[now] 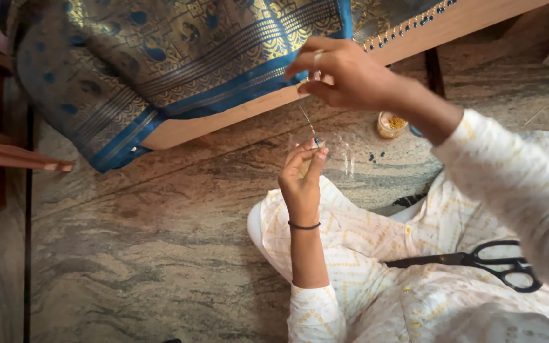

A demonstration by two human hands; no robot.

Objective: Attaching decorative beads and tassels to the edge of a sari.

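I see a marbled stone floor (147, 254). On it, at upper right of the frame, stand a small jar (391, 124) with orange beads and few dark beads (376, 155) beside.

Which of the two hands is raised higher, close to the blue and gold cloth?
The right hand: it pinches a thread by the cloth's blue border, while the left hand stays lower, above the knee.

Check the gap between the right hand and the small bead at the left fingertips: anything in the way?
Nothing visible. Between the right hand and the bead pinched by the left hand runs only a thin thread, over bare stone floor. The fabric lies above and left.
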